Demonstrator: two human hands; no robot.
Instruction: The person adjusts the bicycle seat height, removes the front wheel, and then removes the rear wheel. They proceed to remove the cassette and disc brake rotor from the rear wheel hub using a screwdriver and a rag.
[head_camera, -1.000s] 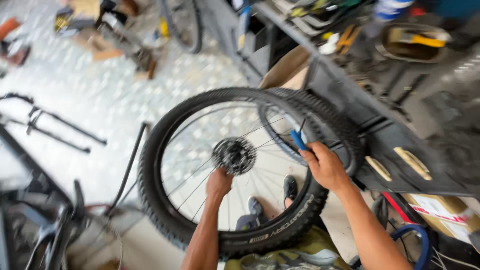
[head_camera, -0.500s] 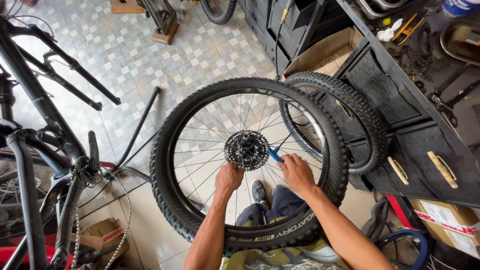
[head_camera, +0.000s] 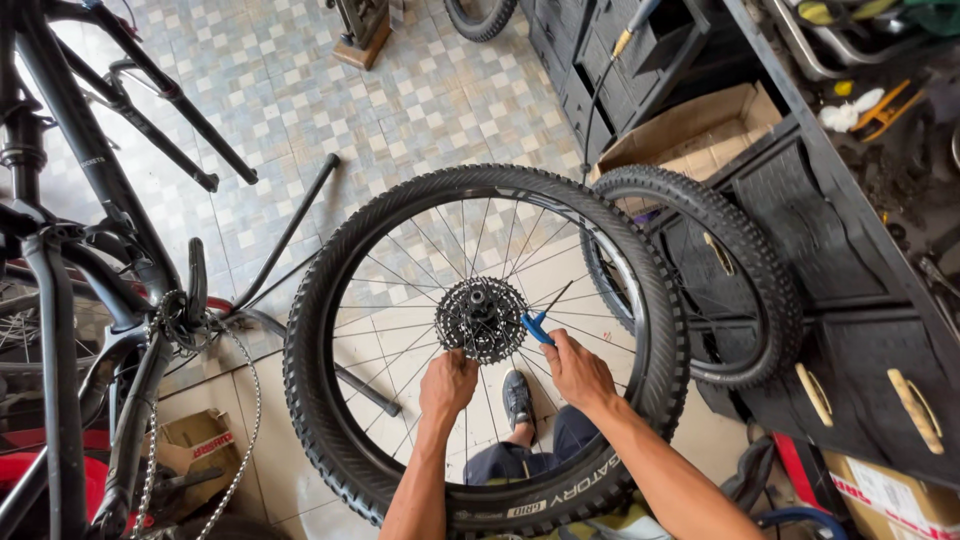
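In the head view, the person is holding a large bicycle wheel (head_camera: 480, 350) upright in front of the body, so that the cassette (head_camera: 481, 318) at the hub is facing the eyes and both hands can reach it through the spokes. The left hand (head_camera: 448, 384) is resting just below the cassette, with its fingers curled against the spokes; it seems to be steadying the wheel so it is not turning, but I cannot tell whether it is really gripping something. The right hand (head_camera: 578, 372) is closing its fingers around a small tool with a blue handle (head_camera: 537, 326), and the thin dark tip is pointing up and away to the right of the cassette.

The lower part of the tyre is resting near the person's legs and shoe (head_camera: 517, 398), which is probably giving support. A second wheel (head_camera: 745, 290) is leaning against the dark cabinet (head_camera: 860, 300) on the right, out of the way. On the left, a bicycle frame (head_camera: 90, 200) with a hanging chain (head_camera: 245, 420) is standing over the tiled floor (head_camera: 330, 120).
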